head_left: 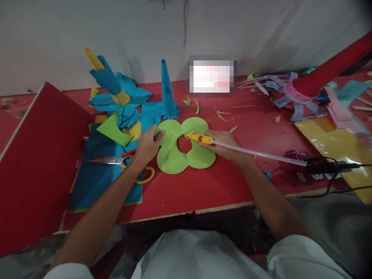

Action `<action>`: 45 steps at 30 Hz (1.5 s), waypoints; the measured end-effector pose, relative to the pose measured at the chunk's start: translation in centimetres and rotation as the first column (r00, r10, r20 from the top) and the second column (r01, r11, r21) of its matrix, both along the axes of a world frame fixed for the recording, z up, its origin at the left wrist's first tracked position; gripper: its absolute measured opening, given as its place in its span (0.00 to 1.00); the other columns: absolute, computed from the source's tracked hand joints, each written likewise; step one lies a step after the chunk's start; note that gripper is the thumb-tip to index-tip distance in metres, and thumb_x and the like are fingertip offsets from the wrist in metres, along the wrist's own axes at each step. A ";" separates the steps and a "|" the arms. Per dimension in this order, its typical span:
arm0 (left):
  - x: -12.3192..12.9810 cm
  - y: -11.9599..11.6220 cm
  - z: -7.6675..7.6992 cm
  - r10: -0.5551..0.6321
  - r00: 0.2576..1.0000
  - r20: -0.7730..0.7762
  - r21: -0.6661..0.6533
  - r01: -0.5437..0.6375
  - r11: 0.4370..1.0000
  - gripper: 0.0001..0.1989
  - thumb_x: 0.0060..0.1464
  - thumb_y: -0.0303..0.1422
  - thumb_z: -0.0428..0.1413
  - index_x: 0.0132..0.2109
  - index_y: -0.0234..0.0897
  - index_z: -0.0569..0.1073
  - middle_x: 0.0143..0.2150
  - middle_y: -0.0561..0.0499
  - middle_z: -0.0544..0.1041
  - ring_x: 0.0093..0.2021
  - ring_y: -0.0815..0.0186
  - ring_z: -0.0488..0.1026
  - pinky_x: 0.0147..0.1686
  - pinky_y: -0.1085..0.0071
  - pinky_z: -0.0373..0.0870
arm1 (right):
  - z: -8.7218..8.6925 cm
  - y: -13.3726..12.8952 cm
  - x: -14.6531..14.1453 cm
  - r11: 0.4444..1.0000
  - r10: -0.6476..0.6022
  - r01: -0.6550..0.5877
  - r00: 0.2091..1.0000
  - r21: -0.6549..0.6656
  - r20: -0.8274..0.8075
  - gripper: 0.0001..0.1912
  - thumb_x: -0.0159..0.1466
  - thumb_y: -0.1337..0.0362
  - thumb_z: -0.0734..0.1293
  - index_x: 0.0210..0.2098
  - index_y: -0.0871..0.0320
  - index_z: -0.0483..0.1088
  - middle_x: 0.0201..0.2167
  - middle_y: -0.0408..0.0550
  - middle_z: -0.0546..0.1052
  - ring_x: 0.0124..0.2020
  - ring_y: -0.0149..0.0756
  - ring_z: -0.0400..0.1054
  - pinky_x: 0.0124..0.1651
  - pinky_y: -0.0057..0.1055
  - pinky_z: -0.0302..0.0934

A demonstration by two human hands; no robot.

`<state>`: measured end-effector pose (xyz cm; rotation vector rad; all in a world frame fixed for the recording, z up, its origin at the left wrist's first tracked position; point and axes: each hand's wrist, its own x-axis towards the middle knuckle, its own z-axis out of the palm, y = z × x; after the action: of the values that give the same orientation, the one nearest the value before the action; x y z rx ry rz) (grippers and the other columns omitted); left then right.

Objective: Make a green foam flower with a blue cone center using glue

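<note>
A light-green, four-petalled paper flower [172, 159] with a round hole in its middle lies flat on the red table. My left hand [149, 143] pinches its left petal between thumb and fingers. In my right hand [222, 144] is a small yellow glue gun [202, 138], closed in the fingers. A long translucent glue stick [255, 150] reaches out from its back to the right. The nozzle is over the upper right rim of the hole; whether it touches the paper I cannot tell. Scissors [114, 160] with red and yellow handles lie beside my left wrist.
A blue paper cone [167, 91] stands behind the flower. Farther left is a blue and yellow paper flower [112, 83]. A red board [40, 162] rises at the left. Black cable [328, 166], a yellow sheet [322, 135] and a red tube [334, 68] are at the right.
</note>
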<state>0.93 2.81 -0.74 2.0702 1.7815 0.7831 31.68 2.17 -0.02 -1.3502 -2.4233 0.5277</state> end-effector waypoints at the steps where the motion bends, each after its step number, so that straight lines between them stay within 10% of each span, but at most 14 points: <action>1: 0.0 0.0 0.0 0.007 1.000 -0.002 0.003 -0.007 1.000 0.14 0.66 0.38 0.55 0.33 0.41 0.60 0.24 0.56 0.57 0.25 0.65 0.58 0.31 0.66 0.48 | -0.1 0.0 0.1 1.000 0.002 -0.002 1.000 0.008 0.001 0.28 0.72 0.37 0.58 0.35 0.55 0.67 0.32 0.48 0.76 0.31 0.38 0.68 0.33 0.33 0.47; 45: 0.0 -0.2 0.0 0.026 0.999 -0.018 0.019 -0.026 0.999 0.11 0.67 0.38 0.54 0.36 0.41 0.66 0.25 0.55 0.59 0.25 0.66 0.60 0.30 0.65 0.51 | -0.3 0.2 1.2 0.987 0.101 -0.086 0.989 0.138 -0.105 0.24 0.73 0.41 0.61 0.46 0.54 0.76 0.45 0.55 0.81 0.47 0.49 0.73 0.46 0.40 0.62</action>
<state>0.89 2.65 -0.73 2.0765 1.8209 0.7931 32.84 2.33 -0.37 -1.1272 -2.3932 0.4437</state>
